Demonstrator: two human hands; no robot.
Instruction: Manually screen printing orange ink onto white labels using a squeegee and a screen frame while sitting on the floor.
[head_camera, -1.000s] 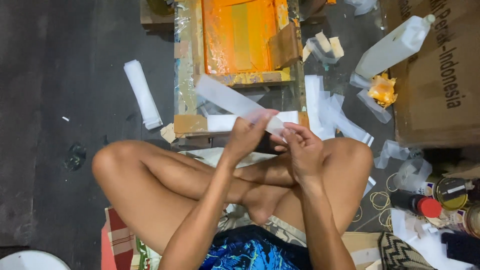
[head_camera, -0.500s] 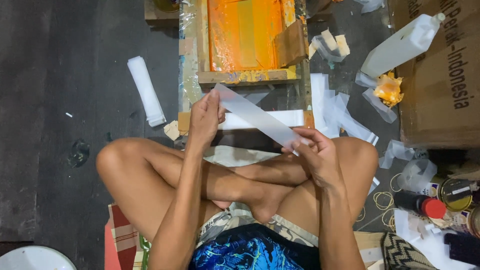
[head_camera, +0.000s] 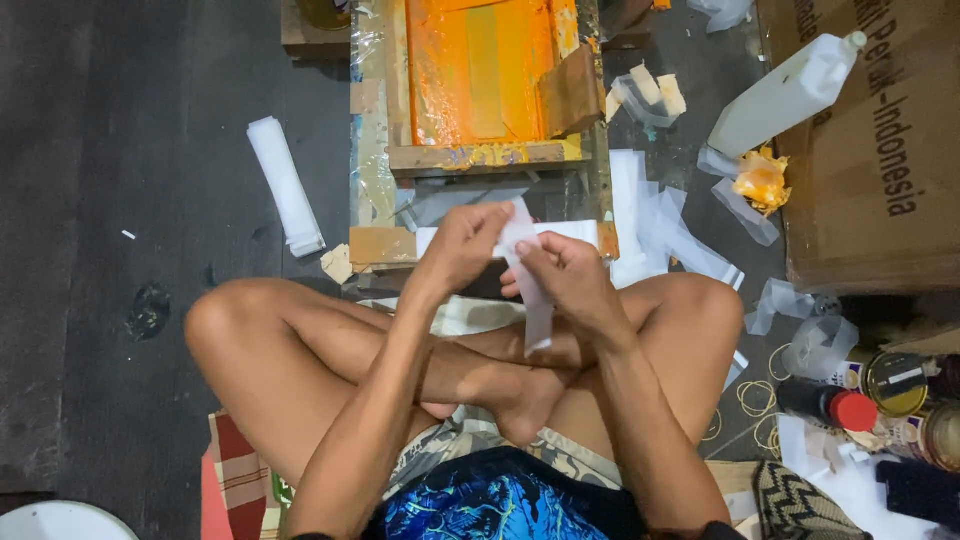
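While wrists nearly meet, left hand (head_camera: 462, 243) and right hand (head_camera: 560, 272) (fingers curled) pinching white strip (head_camera: 532, 290)

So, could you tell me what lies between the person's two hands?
In the head view, a narrow white paper strip, pinched by left hand and right hand.

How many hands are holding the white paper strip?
2. The left hand pinches the top of the white paper strip, and the right hand grips it just beside, above the crossed legs.
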